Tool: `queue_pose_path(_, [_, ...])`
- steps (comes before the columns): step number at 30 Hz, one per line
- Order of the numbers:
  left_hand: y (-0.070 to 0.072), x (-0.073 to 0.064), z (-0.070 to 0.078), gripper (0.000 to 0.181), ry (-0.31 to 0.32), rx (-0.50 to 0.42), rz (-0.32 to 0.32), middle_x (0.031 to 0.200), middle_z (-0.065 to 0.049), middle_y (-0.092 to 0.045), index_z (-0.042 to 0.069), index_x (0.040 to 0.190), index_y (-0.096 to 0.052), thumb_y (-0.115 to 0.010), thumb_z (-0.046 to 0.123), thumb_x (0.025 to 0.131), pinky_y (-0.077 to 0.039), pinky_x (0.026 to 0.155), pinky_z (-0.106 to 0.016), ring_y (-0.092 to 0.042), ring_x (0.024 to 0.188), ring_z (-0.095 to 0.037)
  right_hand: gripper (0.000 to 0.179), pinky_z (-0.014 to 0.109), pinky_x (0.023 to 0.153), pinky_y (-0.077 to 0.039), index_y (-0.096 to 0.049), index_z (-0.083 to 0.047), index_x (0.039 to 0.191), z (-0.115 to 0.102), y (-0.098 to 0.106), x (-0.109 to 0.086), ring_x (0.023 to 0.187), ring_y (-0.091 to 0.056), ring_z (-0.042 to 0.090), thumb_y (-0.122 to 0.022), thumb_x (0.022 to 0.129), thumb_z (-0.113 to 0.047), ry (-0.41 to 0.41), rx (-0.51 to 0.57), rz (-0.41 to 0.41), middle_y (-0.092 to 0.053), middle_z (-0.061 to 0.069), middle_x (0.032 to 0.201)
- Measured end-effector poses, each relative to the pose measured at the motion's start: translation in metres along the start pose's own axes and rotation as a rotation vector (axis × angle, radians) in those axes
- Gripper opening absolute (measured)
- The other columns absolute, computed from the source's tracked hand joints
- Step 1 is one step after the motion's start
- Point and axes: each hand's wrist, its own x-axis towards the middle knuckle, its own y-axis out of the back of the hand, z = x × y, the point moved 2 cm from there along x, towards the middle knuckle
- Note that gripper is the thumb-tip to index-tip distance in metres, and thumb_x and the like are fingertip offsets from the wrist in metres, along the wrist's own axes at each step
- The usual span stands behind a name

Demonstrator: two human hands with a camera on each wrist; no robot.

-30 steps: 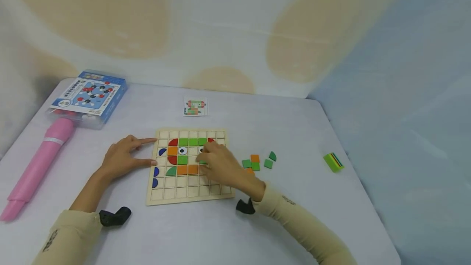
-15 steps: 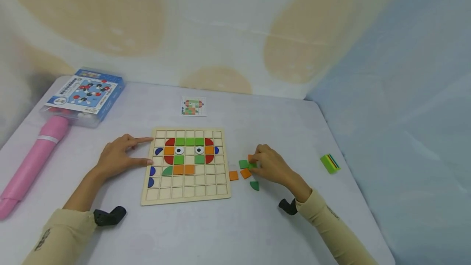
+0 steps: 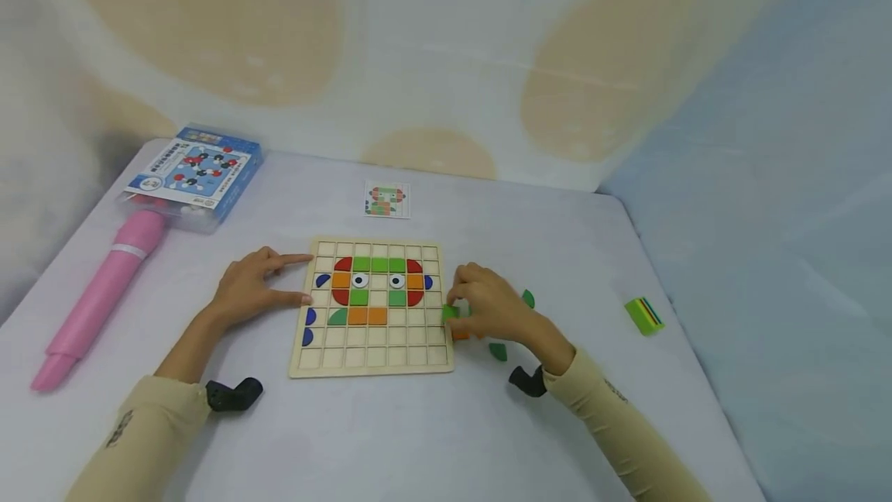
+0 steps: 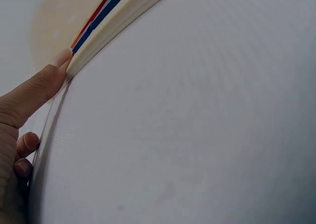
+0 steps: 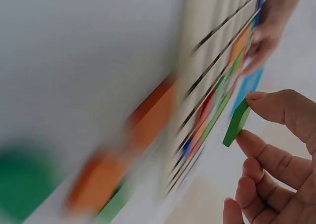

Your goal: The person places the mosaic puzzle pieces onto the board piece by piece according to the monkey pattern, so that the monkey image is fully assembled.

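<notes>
A wooden grid board (image 3: 418, 360) lies flat on the table, with red, orange, green and blue tiles and two eye tiles set in its squares. My left hand (image 3: 245, 289) rests at its left edge, thumb and index finger spread apart and touching the rim. In the left wrist view the thumb (image 4: 37, 93) presses on the board's side. Just over the board's right edge, my right hand (image 3: 496, 307) pinches a green square tile (image 5: 237, 122) between thumb and index finger. Under that hand lie orange tiles (image 3: 461, 335), partly hidden.
Green quarter-round tiles (image 3: 498, 352) lie near the right hand. A small pattern card (image 3: 387, 200) sits behind the board. At the left are a blue-and-white box (image 3: 202, 169) and a long pink object (image 3: 97, 300). A stack of coloured pieces (image 3: 644, 316) stands at the right.
My right hand left the board for the loose tiles, then came back left to the board's edge with a green tile. My left hand stays at the rim; the head view has shifted slightly.
</notes>
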Motion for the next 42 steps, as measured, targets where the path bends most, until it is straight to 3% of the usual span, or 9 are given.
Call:
queue_pose_path(5, [-0.002,0.001,-0.003,0.076,0.008,-0.013,0.001,0.094,-0.007,-0.049,0.024,0.138,-0.06,-0.081,0.057,0.072,-0.028,0.073,-0.037,-0.041,0.081,-0.023,0.027,0.024,0.079,-0.039,-0.079,-0.015,0.096,-0.068,-0.016,0.045,0.088,-0.046,0.012,-0.081,0.081,-0.038,0.139,-0.038,-0.065,-0.056,-0.004,0.091])
queue_pose_path(10, [-0.002,0.001,-0.003,0.077,0.005,-0.018,0.001,0.094,-0.006,-0.049,0.025,0.139,-0.06,-0.081,0.059,0.072,-0.028,0.073,-0.037,-0.041,0.081,-0.022,0.024,0.02,0.076,-0.038,-0.079,-0.017,0.098,-0.106,-0.036,0.077,0.089,-0.047,0.01,-0.076,0.086,-0.039,0.143,-0.058,-0.105,-0.057,-0.005,0.094])
queue_pose_path(20, [0.003,0.007,0.011,0.076,-0.042,0.017,-0.001,0.097,-0.008,-0.053,0.024,0.138,-0.06,-0.079,0.059,0.074,-0.031,0.076,-0.04,-0.045,0.084,-0.023,0.018,0.017,0.074,-0.039,-0.074,-0.018,0.094,-0.113,-0.049,0.084,0.084,-0.048,0.007,-0.075,0.088,-0.035,0.08,0.004,-0.092,-0.056,-0.008,0.089])
queue_pose_path(25, [0.004,0.003,0.007,0.076,-0.021,0.017,-0.015,0.098,-0.009,-0.053,0.023,0.139,-0.06,-0.079,0.059,0.074,-0.032,0.074,-0.039,-0.045,0.085,-0.023,0.025,0.02,0.082,-0.042,-0.074,-0.022,0.107,-0.117,-0.051,0.081,0.092,-0.049,0.008,-0.071,0.091,-0.04,0.052,-0.024,-0.125,-0.057,-0.007,0.097])
queue_pose_path(30, [0.003,-0.004,0.001,0.077,-0.009,0.012,-0.013,0.101,-0.011,-0.053,0.022,0.139,-0.059,-0.079,0.059,0.075,-0.033,0.075,-0.04,-0.046,0.087,-0.025,0.03,0.02,0.082,-0.041,-0.075,-0.023,0.116,-0.099,-0.037,0.063,0.093,-0.048,0.009,-0.071,0.091,-0.039,0.059,-0.033,-0.055,-0.058,-0.007,0.1])
queue_pose_path(35, [0.004,-0.006,0.001,0.077,-0.002,-0.001,-0.003,0.102,-0.011,-0.054,0.021,0.139,-0.059,-0.079,0.058,0.075,-0.032,0.075,-0.04,-0.046,0.088,-0.025,0.022,0.026,0.078,-0.041,-0.078,-0.013,0.107,-0.041,-0.01,0.031,0.089,-0.047,0.013,-0.077,0.088,-0.023,-0.041,0.018,0.039,-0.06,0.0,0.097])
queue_pose_path(39, [0.003,-0.004,0.003,0.077,-0.018,0.007,0.006,0.098,-0.009,-0.053,0.02,0.138,-0.06,-0.08,0.057,0.074,-0.031,0.072,-0.038,-0.045,0.085,-0.023,0.027,0.028,0.076,-0.04,-0.078,-0.008,0.107,0.01,-0.005,0.004,0.087,-0.045,0.015,-0.08,0.085,-0.022,-0.147,0.023,0.004,-0.061,0.004,0.099])
queue_pose_path(42, [0.001,-0.002,0.003,0.076,-0.025,0.006,0.009,0.097,-0.008,-0.052,0.021,0.138,-0.06,-0.08,0.058,0.074,-0.031,0.071,-0.037,-0.044,0.084,-0.023,0.032,0.027,0.073,-0.039,-0.077,-0.006,0.107,0.032,-0.007,-0.012,0.084,-0.044,0.014,-0.082,0.082,-0.025,-0.185,0.007,-0.035,-0.06,0.004,0.096])
